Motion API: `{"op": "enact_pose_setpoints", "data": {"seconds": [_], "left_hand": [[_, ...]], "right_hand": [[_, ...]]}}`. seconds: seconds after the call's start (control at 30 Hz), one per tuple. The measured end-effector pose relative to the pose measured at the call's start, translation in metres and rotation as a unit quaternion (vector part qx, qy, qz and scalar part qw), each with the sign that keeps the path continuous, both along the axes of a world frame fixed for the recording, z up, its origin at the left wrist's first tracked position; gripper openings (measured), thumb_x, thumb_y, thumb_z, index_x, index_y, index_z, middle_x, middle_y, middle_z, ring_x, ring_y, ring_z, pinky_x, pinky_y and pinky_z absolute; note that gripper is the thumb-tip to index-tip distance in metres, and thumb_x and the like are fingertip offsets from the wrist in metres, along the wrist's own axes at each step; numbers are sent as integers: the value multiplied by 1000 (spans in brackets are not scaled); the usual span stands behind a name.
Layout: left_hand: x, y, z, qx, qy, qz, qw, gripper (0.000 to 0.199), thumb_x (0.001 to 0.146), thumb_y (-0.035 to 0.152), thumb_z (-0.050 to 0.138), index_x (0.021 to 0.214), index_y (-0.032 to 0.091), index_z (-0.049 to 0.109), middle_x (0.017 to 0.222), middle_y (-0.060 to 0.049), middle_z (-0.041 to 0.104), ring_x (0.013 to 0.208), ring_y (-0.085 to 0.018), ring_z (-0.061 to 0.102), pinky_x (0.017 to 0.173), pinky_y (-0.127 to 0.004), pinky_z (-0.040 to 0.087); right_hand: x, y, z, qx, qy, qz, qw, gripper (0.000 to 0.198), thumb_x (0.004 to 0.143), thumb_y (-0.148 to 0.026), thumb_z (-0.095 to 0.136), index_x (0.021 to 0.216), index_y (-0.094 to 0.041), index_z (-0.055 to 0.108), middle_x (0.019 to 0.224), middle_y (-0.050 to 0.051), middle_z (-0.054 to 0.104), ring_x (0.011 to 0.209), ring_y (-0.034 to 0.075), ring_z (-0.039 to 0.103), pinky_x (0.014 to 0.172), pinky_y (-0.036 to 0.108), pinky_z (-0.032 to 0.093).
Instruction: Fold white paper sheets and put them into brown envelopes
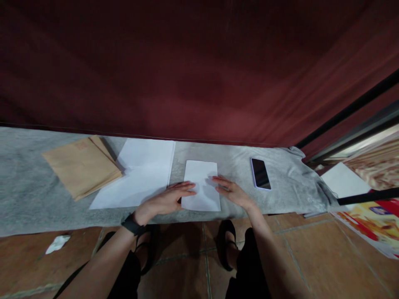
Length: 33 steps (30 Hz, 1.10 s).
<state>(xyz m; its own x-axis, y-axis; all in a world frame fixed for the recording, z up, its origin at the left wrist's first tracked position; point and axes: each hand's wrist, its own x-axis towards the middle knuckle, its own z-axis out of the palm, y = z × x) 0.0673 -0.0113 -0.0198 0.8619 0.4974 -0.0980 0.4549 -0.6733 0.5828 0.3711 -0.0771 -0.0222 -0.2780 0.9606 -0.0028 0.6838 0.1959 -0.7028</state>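
Observation:
A folded sheet of white paper [202, 172] lies flat on the grey cloth in front of me. My left hand [170, 198] rests at its left edge, fingers stretched out and their tips on the paper. A small dark object pokes out under that hand; I cannot make out what it is. On the opposite edge, my right hand [230, 191] has its fingers extended, the tips over the paper. Neither hand grips anything. Left of my left hand lies a stack of larger white paper sheets [140, 166].
Brown envelopes [81, 166] partly overlap the large sheets. A phone [261, 174] lies to the right on the grey cloth [289, 178]. Behind rises a dark red fabric [193, 83]. A black metal bar [349, 108] and a printed bag [370, 224] are at the right.

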Motion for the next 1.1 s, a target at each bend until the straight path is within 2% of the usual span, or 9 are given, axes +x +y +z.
{"op": "enact_pose_setpoints", "data": {"seconds": [0.07, 0.13, 0.2, 0.4, 0.57, 0.67, 0.8, 0.9, 1.1], "left_hand": [[3, -3, -1, 16, 3, 6, 1000, 63, 77, 14, 76, 136, 31, 62, 157, -5, 45, 148, -24, 37, 121, -43, 32], [6, -5, -3, 27, 6, -2, 1000, 65, 76, 15, 77, 137, 32, 60, 157, -5, 44, 149, -24, 36, 122, -44, 30], [8, -6, -6, 32, 9, -7, 999, 67, 77, 14, 77, 139, 33, 59, 158, -5, 42, 149, -23, 35, 123, -44, 29], [7, -12, -10, 53, 29, 2, 998, 65, 81, 12, 70, 140, 36, 56, 160, 0, 41, 151, -20, 31, 124, -42, 26], [13, -37, -4, 132, 47, 17, 990, 65, 85, 13, 61, 147, 27, 48, 162, -6, 38, 152, -22, 29, 125, -44, 22], [23, -52, -4, 195, 49, 23, 979, 59, 89, 19, 59, 147, 20, 47, 159, -13, 40, 149, -27, 35, 125, -49, 19], [39, -65, -10, 269, 64, 19, 961, 47, 96, 11, 45, 142, 14, 51, 152, -16, 50, 142, -26, 46, 123, -48, 26], [48, -69, -14, 298, 72, 29, 952, 41, 97, 11, 44, 136, 11, 55, 147, -18, 55, 138, -26, 51, 120, -46, 31], [51, -70, -12, 310, 71, 25, 948, 40, 98, 11, 43, 136, 13, 55, 150, -17, 52, 139, -25, 50, 119, -45, 35]], "right_hand": [[-19, 2, -6, 30, -30, 12, 999, 46, 103, -41, 45, 145, -27, 53, 153, 4, 50, 146, 20, 40, 124, 47, 31], [-39, 3, -13, 46, -67, 47, 996, 48, 104, -44, 42, 149, -27, 49, 158, 3, 43, 149, 20, 35, 127, 47, 23], [-53, 5, -19, 69, -123, 50, 989, 49, 106, -44, 36, 151, -27, 44, 162, 3, 36, 151, 20, 29, 127, 47, 20], [-48, 19, -32, 103, -241, -82, 962, 52, 107, -40, 35, 156, -22, 37, 163, 7, 32, 152, 25, 29, 125, 48, 24], [-42, 21, -34, 109, -278, -128, 946, 54, 107, -39, 34, 155, -14, 36, 162, 10, 34, 151, 26, 31, 124, 46, 24], [-46, 19, -33, 121, -267, -112, 949, 55, 107, -38, 30, 156, -14, 35, 162, 10, 34, 151, 25, 29, 124, 46, 22], [-58, 19, -30, 121, -237, -20, 964, 53, 108, -37, 26, 157, -20, 35, 164, 6, 31, 152, 22, 27, 124, 46, 22], [-67, 21, -28, 100, -236, 29, 966, 51, 108, -37, 23, 156, -25, 37, 165, 4, 30, 153, 22, 26, 124, 46, 22], [-67, 31, -32, 95, -289, -42, 952, 52, 108, -40, 25, 158, -26, 32, 166, 4, 26, 154, 23, 23, 124, 46, 19]]}}
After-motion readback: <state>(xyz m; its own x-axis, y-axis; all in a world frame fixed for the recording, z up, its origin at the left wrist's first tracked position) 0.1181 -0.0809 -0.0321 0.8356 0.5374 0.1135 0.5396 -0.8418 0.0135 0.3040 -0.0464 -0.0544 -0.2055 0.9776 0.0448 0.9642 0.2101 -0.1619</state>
